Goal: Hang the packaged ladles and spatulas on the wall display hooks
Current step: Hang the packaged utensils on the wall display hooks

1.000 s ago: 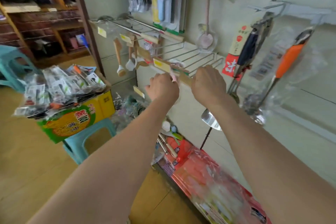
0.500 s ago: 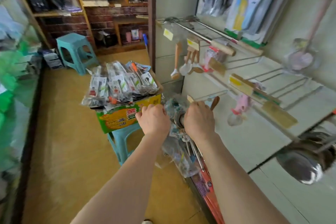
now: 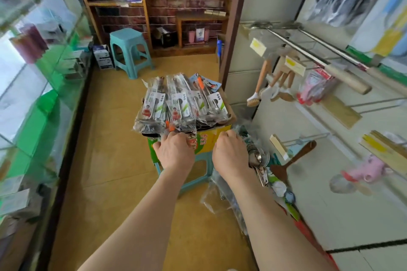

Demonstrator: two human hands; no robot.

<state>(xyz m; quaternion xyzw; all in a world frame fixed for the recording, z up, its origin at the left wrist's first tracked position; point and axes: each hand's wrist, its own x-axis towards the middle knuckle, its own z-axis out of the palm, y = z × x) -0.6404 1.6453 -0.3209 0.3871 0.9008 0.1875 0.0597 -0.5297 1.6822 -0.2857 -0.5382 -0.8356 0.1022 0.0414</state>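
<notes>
Several packaged ladles (image 3: 182, 103) flat on box (image 3: 207, 138), handles away, bowls seemingly nearest.

1 teal stool (image 3: 193, 185) stands on the tan floor (image 3: 114, 138), under 1 yellow-green cardboard box (image 3: 208, 138); packaged utensils (image 3: 176, 103) lie piled on the box.

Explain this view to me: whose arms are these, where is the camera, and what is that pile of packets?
No machine here: a person wears a camera on the head, looking forward and down, so you see their own arms. The left hand reaches the front edge of the packaged utensils, stacked on a cardboard box on a teal stool. The right hand is at the box's near corner. The fingers are hidden, so any grip is unclear. Wall hooks stand to the right.
</notes>
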